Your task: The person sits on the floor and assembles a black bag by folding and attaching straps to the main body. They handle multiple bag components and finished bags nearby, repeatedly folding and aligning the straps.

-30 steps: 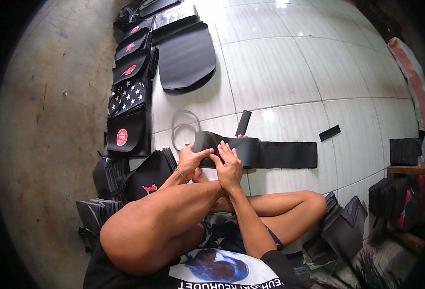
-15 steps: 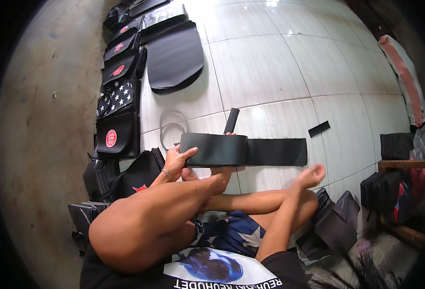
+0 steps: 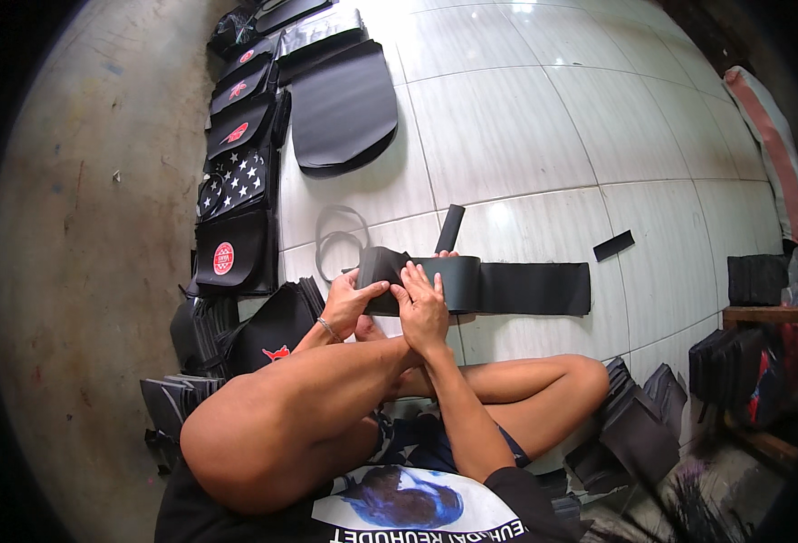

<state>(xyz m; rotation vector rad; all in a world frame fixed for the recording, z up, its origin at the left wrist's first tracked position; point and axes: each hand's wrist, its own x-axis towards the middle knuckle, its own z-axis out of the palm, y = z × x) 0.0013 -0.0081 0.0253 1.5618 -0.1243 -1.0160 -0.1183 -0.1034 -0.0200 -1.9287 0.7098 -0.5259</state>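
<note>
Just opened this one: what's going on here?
A person sits cross-legged on a tiled floor, working on a dark strip with both bare hands. The left hand grips its left end, which looks turned over, while the right hand lies on it with fingers extended. A flat black length runs to the right; whether it is one piece with the strip is unclear. A grey loop lies beyond the left hand.
</note>
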